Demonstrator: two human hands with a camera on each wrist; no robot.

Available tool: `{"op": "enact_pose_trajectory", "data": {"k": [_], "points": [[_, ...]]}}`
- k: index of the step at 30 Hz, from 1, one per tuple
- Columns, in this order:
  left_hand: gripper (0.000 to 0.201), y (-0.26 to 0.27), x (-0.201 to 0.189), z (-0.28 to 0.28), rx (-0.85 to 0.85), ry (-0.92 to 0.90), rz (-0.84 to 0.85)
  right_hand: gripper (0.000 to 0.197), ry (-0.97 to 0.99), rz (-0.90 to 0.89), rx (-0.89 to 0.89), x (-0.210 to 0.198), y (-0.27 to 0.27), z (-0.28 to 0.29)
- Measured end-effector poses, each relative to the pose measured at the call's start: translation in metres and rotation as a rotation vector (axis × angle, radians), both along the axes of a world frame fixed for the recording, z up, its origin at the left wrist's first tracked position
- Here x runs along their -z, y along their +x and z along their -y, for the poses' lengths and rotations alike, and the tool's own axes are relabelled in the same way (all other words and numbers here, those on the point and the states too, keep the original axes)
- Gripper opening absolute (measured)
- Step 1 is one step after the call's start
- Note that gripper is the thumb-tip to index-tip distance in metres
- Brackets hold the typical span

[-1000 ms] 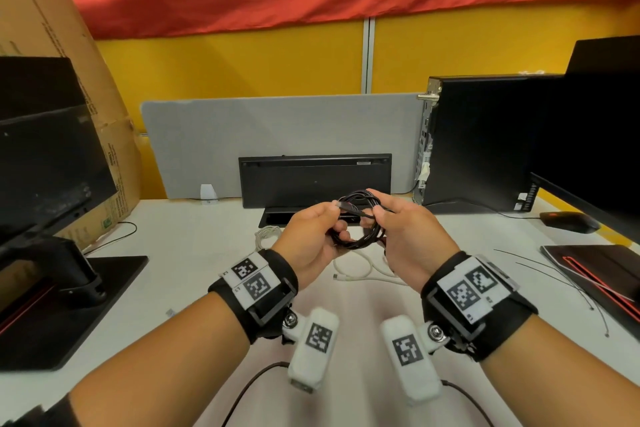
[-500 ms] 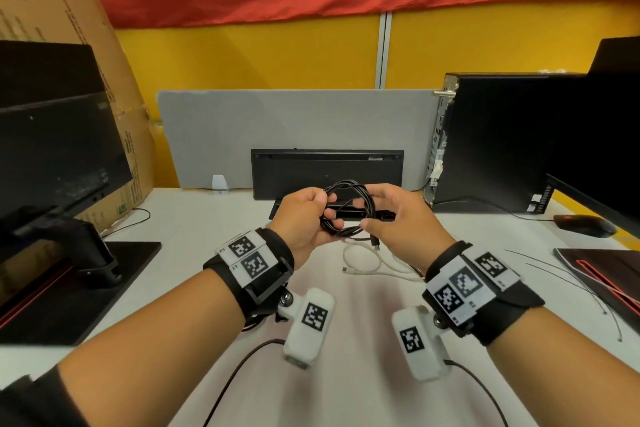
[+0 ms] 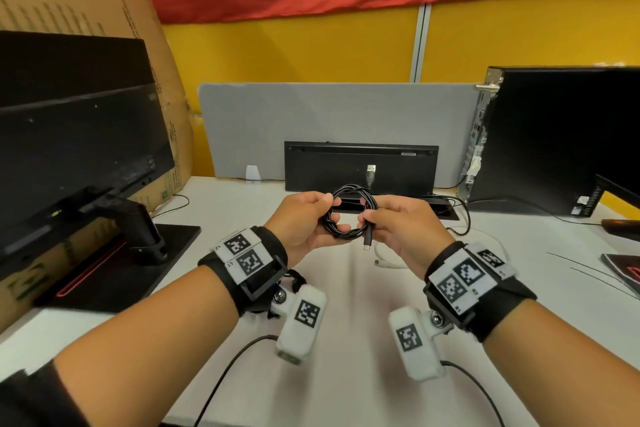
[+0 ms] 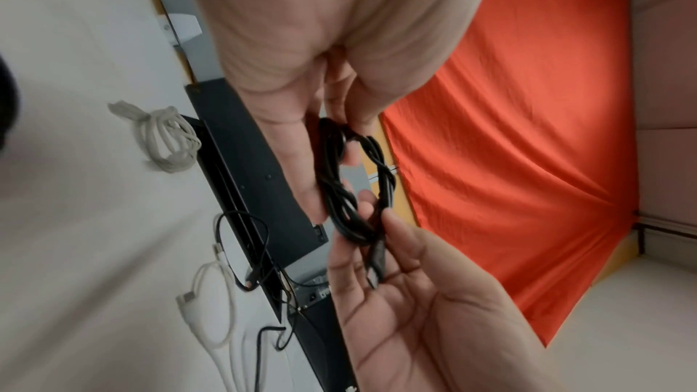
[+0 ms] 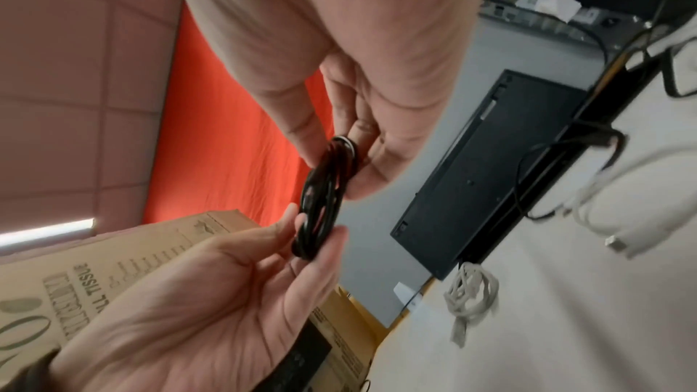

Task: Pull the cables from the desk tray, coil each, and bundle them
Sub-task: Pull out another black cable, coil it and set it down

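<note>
While the white tabletop [image 3: 346, 305] is carrying a loose white cable [image 3: 391, 262] and an already knotted beige cable [image 4: 169, 136] beside the open desk tray [image 3: 446, 213], both hands are holding the black cable coil [image 3: 349, 213] above it. Left hand [image 3: 301, 222] and right hand [image 3: 401, 229] are each pinching opposite sides. Light, springy loops are likely wanting to unwind, so gripping across all strands, near the dangling plug [image 3: 367, 241], seems wisest.

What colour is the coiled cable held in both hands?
Black coiled cable; the head view shows it best.
</note>
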State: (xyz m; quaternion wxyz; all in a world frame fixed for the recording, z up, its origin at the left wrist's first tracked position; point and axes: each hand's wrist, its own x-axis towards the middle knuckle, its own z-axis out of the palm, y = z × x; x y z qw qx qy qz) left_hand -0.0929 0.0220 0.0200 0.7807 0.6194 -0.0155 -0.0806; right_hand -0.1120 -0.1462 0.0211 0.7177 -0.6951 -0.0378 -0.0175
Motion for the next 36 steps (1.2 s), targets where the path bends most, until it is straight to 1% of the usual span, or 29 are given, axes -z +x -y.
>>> {"op": "enact_pose_trajectory", "data": {"k": [2,4,5,8,12,14,16,17,19,22,24,27,30,33,36], "points": [[0.022,-0.003,0.001,-0.011,-0.016,0.062,0.004,0.016,-0.020,-0.004,0.004,0.002,0.003,-0.009],[0.023,-0.005,0.003,-0.022,-0.043,0.128,0.010,0.026,-0.045,-0.021,0.022,0.004,0.007,-0.021],[0.023,-0.006,0.004,-0.028,-0.052,0.157,0.010,0.026,-0.076,-0.030,0.024,0.006,0.009,-0.026],[0.018,-0.009,0.008,-0.047,-0.080,0.273,0.012,0.015,-0.195,-0.080,0.004,0.012,0.016,-0.040],[0.006,-0.009,0.012,-0.071,-0.141,0.518,-0.002,0.002,-0.353,-0.156,-0.073,0.023,0.020,-0.061],[0.004,-0.008,0.015,-0.079,-0.140,0.638,-0.010,0.006,-0.415,-0.180,-0.080,0.030,0.022,-0.070],[0.006,-0.005,0.020,-0.085,-0.123,0.750,-0.001,0.004,-0.529,-0.204,-0.069,0.035,0.025,-0.075],[0.007,-0.004,0.023,-0.087,-0.109,0.794,0.003,0.009,-0.592,-0.221,-0.067,0.038,0.026,-0.076],[0.009,-0.002,0.029,-0.088,-0.080,0.867,0.004,0.016,-0.678,-0.265,-0.071,0.044,0.029,-0.077],[0.009,0.002,0.038,-0.083,-0.043,0.948,-0.001,0.019,-0.755,-0.303,-0.094,0.054,0.033,-0.075],[0.010,0.004,0.041,-0.078,-0.006,1.012,0.007,0.017,-0.757,-0.329,-0.127,0.061,0.035,-0.073],[0.011,0.004,0.042,-0.071,0.026,1.149,0.016,0.008,-0.744,-0.372,-0.174,0.070,0.036,-0.072],[0.011,0.004,0.043,-0.065,0.048,1.234,0.025,0.011,-0.721,-0.413,-0.206,0.075,0.034,-0.072],[0.012,0.005,0.042,-0.062,0.076,1.297,0.044,0.010,-0.694,-0.425,-0.210,0.072,0.031,-0.069],[0.018,0.007,0.039,-0.059,0.088,1.341,0.084,0.022,-0.696,-0.427,-0.191,0.059,0.032,-0.056]]}}
